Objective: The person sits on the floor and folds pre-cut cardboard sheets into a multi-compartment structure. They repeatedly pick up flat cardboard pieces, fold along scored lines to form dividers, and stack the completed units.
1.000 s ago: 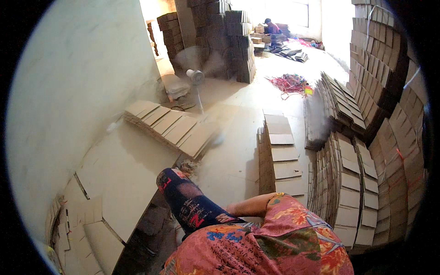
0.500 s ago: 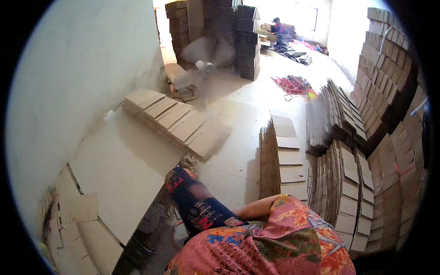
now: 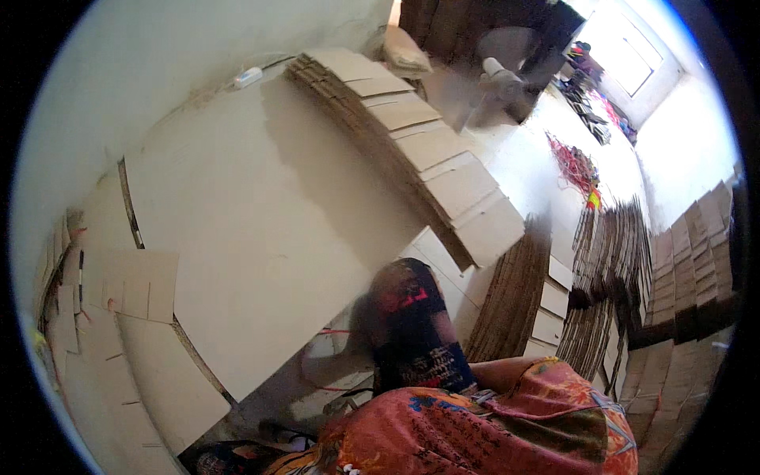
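Observation:
Neither of my hands can be made out. A bare piece of arm or leg (image 3: pixel 507 370) shows beside my pink floral clothing (image 3: pixel 475 427). Next to it, dark navy fabric with red and pale print (image 3: pixel 416 332) rises to a rounded end. A brownish patch along its right side is too blurred to name. Just beyond lies a long row of overlapping flat brown cardboard pieces (image 3: pixel 431 142). To the right, a stack of cardboard pieces (image 3: pixel 514 293) stands on edge.
A broad pale flat surface (image 3: pixel 237 237) spreads to the left, with cardboard sheets (image 3: pixel 142 285) beside it. More bundled cardboard (image 3: pixel 609 245) and tall piles (image 3: pixel 689 269) line the right. Farther off are a fan (image 3: pixel 503 75), tangled red straps (image 3: pixel 574 162) and a person (image 3: pixel 584 63).
My view has swung left and tilted. The cardboard row and the navy fabric now appear farther right, and more of the pale surface shows. No hand is seen taking or releasing anything.

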A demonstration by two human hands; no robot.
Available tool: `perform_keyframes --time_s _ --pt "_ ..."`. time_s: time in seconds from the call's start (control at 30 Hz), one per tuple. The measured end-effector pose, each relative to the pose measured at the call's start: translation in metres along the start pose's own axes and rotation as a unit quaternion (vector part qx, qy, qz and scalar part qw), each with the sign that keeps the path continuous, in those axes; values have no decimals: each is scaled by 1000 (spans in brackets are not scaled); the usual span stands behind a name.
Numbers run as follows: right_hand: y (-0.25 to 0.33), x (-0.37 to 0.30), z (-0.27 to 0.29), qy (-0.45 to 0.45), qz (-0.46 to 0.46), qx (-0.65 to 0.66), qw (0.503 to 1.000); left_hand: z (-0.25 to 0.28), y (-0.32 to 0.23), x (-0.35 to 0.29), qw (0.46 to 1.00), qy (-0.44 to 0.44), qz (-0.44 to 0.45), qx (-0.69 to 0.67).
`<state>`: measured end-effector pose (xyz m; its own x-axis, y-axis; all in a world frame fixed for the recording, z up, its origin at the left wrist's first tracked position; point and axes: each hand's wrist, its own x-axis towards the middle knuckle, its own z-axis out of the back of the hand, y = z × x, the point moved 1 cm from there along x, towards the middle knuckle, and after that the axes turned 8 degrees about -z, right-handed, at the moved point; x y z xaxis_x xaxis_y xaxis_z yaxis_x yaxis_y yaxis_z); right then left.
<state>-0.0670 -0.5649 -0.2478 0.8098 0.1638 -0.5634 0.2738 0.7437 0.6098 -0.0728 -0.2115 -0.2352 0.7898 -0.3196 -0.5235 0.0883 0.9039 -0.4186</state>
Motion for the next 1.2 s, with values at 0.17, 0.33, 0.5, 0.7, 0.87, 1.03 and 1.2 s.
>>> perform_keyframes --time_s 0.17,0.33,0.5,0.7,0.87,1.03,1.2 --pt "6 7 0 7 -15 -46 999 -5 -9 2 999 38 -26 -24" --pt "13 10 -3 20 -19 -85 996 -9 -19 -2 995 71 -48 -43" --pt "19 8 -2 35 -5 -130 991 -13 -33 -21 992 81 -79 -50" --pt "25 0 -9 26 14 -188 982 -12 -42 -48 981 49 -186 31" --pt "28 0 -17 21 47 -245 968 -12 -53 -44 985 75 -158 0" --pt "30 -9 -28 12 61 -282 957 -38 -49 -48 982 114 -78 -129" --pt "29 -14 -30 9 75 -308 948 8 -64 -33 976 133 -35 -168"
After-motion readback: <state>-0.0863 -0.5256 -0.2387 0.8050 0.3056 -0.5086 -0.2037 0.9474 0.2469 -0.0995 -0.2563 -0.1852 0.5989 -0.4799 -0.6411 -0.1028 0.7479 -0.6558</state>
